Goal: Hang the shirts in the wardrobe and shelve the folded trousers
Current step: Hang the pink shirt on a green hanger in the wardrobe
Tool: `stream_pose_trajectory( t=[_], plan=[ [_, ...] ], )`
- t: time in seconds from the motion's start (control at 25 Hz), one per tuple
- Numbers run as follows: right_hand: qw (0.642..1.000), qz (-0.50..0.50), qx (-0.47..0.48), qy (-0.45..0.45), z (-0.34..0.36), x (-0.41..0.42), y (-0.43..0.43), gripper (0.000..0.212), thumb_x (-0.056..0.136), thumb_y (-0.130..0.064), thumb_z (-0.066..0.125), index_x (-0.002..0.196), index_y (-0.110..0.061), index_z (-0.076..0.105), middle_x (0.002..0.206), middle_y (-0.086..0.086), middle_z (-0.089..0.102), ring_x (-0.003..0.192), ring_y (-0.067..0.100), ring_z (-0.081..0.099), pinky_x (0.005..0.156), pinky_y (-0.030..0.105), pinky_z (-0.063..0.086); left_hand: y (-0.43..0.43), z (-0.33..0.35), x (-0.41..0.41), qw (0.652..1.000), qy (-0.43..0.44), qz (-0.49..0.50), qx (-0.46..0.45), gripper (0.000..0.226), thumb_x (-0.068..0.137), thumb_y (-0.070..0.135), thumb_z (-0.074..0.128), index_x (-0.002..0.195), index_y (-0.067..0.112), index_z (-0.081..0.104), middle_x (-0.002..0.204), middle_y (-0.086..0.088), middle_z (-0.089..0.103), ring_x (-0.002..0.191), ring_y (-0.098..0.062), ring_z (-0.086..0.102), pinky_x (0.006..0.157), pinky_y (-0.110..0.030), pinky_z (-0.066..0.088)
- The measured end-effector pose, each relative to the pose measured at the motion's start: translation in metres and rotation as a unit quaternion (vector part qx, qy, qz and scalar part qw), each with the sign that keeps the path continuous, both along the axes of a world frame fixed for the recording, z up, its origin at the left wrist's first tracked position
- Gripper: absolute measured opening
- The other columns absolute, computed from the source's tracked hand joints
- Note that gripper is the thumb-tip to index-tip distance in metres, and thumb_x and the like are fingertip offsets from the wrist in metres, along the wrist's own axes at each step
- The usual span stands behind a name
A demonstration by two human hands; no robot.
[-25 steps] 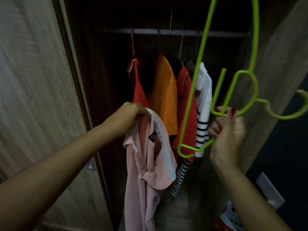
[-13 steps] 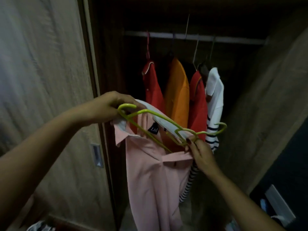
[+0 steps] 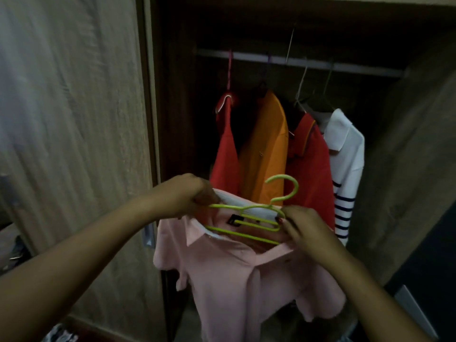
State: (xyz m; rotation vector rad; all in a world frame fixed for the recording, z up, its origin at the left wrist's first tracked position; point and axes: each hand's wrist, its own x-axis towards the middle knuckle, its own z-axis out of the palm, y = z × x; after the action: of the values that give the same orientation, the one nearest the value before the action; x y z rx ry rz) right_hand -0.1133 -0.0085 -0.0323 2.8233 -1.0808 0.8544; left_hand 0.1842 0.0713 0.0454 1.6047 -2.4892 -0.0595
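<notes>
Wood-grain board makes up the wardrobe door [image 3: 74, 144] well left of the pink polo shirt [image 3: 234, 280], with a small metal pull [image 3: 148, 234] set in its edge just left of the shirt's sleeve. Low down and far left of the shirt lies some blurred cloth [image 3: 59, 334]; what it is cannot be told.

The left hand [image 3: 187, 193] grips the shirt's collar at its left end, fingers curled round the white inner band. The shirt hangs in the air in front of the open wardrobe, its collar spread wide. A lime-green plastic hanger [image 3: 246, 235] lies tilted across the collar opening, hook up. The right hand [image 3: 306, 230] pinches the hanger's right end at the collar's right side. The two hands are apart.

Behind and above the shirt, a pale rail [image 3: 308, 62] crosses the dark wardrobe. From it hang a red shirt [image 3: 225, 149], an orange shirt [image 3: 266, 149], a red polo [image 3: 311, 164] and a white top with navy stripes [image 3: 348, 156]. Right of the shirt stands another wood-grain panel [image 3: 407, 169].
</notes>
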Motion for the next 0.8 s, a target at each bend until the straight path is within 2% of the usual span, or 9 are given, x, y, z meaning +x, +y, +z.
stream_pose_trajectory(
  t=[0.12, 0.2, 0.28, 0.36, 0.4, 0.56, 0.68, 0.76, 0.8],
  plan=[
    [0.998, 0.052, 0.021, 0.032, 0.009, 0.021, 0.015, 0.009, 0.084, -0.015, 0.053, 0.085, -0.018, 0.061, 0.082, 0.004, 0.069, 0.073, 0.011, 0.060, 0.066, 0.017, 0.037, 0.000, -0.004, -0.019, 0.994, 0.078, -0.060, 0.045, 0.047, 0.077, -0.001, 0.056, 0.115, 0.022, 0.068, 0.102, 0.015, 0.067, 0.069, 0.009, 0.061, 0.059, -0.004, 0.043],
    [0.996, 0.072, 0.045, 0.011, 0.019, 0.024, 0.015, 0.016, 0.087, -0.016, 0.052, 0.071, -0.019, 0.056, 0.066, 0.005, 0.059, 0.063, 0.009, 0.053, 0.061, 0.021, 0.036, -0.001, -0.008, -0.016, 0.978, 0.169, -0.074, 0.099, 0.044, 0.083, -0.003, 0.056, 0.118, 0.022, 0.066, 0.113, 0.009, 0.068, 0.059, 0.000, 0.062, 0.053, -0.010, 0.046],
    [0.998, 0.062, 0.024, -0.022, 0.030, 0.021, 0.013, 0.024, 0.088, -0.016, 0.051, 0.064, -0.021, 0.048, 0.059, -0.006, 0.048, 0.057, 0.010, 0.047, 0.057, 0.024, 0.033, 0.000, -0.013, -0.007, 0.966, 0.246, -0.060, 0.046, 0.035, 0.087, 0.015, 0.063, 0.121, 0.027, 0.061, 0.117, 0.009, 0.066, 0.072, -0.003, 0.063, 0.061, -0.019, 0.052],
    [0.997, 0.063, 0.024, -0.038, 0.041, 0.017, 0.011, 0.025, 0.088, -0.014, 0.053, 0.064, -0.015, 0.050, 0.059, -0.004, 0.051, 0.056, 0.012, 0.049, 0.056, 0.022, 0.032, -0.006, -0.024, 0.004, 0.981, 0.178, -0.017, -0.068, 0.050, 0.083, 0.054, 0.058, 0.128, 0.034, 0.052, 0.120, 0.016, 0.061, 0.099, -0.004, 0.056, 0.081, -0.027, 0.051],
    [0.997, 0.069, 0.024, -0.037, 0.044, 0.018, 0.013, 0.023, 0.088, -0.013, 0.053, 0.065, -0.011, 0.053, 0.060, -0.001, 0.054, 0.057, 0.013, 0.052, 0.055, 0.022, 0.034, -0.007, -0.030, 0.006, 0.982, 0.161, -0.011, -0.098, 0.058, 0.080, 0.068, 0.050, 0.127, 0.034, 0.052, 0.117, 0.018, 0.061, 0.102, -0.005, 0.054, 0.084, -0.027, 0.049],
    [0.990, 0.081, 0.087, -0.080, 0.059, 0.011, 0.019, 0.016, 0.092, -0.016, 0.056, 0.084, -0.010, 0.069, 0.078, 0.000, 0.066, 0.073, 0.009, 0.062, 0.066, 0.019, 0.046, -0.013, -0.039, 0.003, 0.961, 0.244, -0.017, -0.130, 0.049, 0.081, 0.072, 0.042, 0.091, 0.030, 0.066, 0.069, 0.016, 0.062, 0.064, -0.002, 0.058, 0.057, -0.026, 0.044],
    [0.961, 0.031, 0.233, -0.146, 0.071, -0.033, 0.016, 0.027, 0.088, -0.039, 0.054, 0.099, -0.020, 0.069, 0.099, -0.002, 0.071, 0.093, 0.007, 0.065, 0.080, 0.019, 0.050, -0.020, -0.040, 0.015, 0.946, 0.265, -0.010, -0.184, 0.040, 0.081, 0.068, 0.046, 0.082, 0.032, 0.063, 0.064, 0.013, 0.060, 0.056, 0.000, 0.053, 0.052, -0.021, 0.039],
    [0.946, 0.014, 0.314, -0.074, 0.072, -0.064, 0.018, 0.050, 0.075, -0.060, 0.061, 0.103, -0.020, 0.068, 0.101, 0.005, 0.071, 0.092, 0.009, 0.063, 0.082, 0.028, 0.052, -0.023, -0.036, 0.021, 0.938, 0.293, -0.011, -0.186, 0.035, 0.080, 0.063, 0.051, 0.081, 0.030, 0.064, 0.069, 0.017, 0.062, 0.056, 0.003, 0.052, 0.051, -0.013, 0.035],
    [0.945, 0.005, 0.324, -0.051, 0.070, -0.071, 0.020, 0.054, 0.073, -0.061, 0.065, 0.103, -0.016, 0.069, 0.100, 0.009, 0.071, 0.089, 0.008, 0.061, 0.081, 0.036, 0.053, -0.026, -0.032, 0.020, 0.934, 0.309, -0.016, -0.179, 0.034, 0.079, 0.061, 0.052, 0.079, 0.028, 0.064, 0.070, 0.017, 0.063, 0.056, 0.004, 0.052, 0.051, -0.013, 0.035]
  ],
)
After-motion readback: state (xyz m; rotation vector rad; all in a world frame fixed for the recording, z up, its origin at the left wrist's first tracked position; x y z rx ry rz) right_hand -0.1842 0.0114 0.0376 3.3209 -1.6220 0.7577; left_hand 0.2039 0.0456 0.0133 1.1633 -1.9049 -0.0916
